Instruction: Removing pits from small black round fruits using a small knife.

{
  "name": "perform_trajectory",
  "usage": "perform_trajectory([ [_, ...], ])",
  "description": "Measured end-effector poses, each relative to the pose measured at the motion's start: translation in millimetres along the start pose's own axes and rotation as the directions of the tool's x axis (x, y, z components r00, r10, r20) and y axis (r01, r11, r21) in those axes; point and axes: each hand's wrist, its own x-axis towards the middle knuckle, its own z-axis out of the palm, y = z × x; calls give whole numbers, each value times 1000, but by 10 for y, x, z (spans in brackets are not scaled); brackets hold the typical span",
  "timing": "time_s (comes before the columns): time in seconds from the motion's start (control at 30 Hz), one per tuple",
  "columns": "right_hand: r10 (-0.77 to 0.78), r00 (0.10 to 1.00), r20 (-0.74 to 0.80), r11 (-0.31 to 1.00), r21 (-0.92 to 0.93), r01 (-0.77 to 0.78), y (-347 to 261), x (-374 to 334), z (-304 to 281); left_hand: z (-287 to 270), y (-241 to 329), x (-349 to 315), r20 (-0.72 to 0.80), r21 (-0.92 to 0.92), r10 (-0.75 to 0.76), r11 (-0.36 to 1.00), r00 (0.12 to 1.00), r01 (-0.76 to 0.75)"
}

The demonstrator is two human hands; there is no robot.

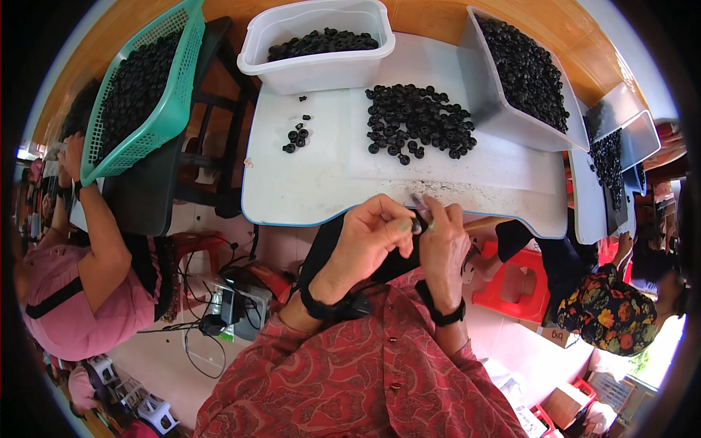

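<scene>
My left hand (372,237) is closed, thumb and fingertips pinching a small round black part (417,225). Close against it, my right hand (444,244) is closed around a slim grey blade-like tool (417,200), whose exact kind is blurred. Both hands are just in front of the white table's (307,186) near edge. Beyond them on the table lies a pile of small round black parts (420,120), shaped like knobs or rings. Several loose black parts (296,136) lie apart to the left of that pile.
At the back stands a white tub (314,73) of black parts. A tilted clear bin (511,120) of them is at the right, a green basket (146,135) at the left. Dark crumbs dot the table's front. A red stool (515,285) and co-workers (91,292) are beside me.
</scene>
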Motion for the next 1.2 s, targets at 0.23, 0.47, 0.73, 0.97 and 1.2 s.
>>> perform_trajectory([
  [0.23,163,985,54,795,584,-163,-56,45,-103,-13,0,48,-113,-2,-25,1000,993,25],
  [0.47,238,912,335,441,799,-409,-245,29,-350,-43,-49,66,-117,36,-27,999,993,32],
  [0.73,184,900,396,345,831,-436,-200,62,-383,-46,-15,62,-80,-9,-81,997,994,80],
  [0.97,100,991,84,728,673,-130,-193,-11,-194,-16,-9,72,-87,-95,-88,992,992,80],
  [1.2,-102,995,13,942,321,93,-253,-42,-166,-91,-61,61,-50,-132,-67,989,996,60],
])
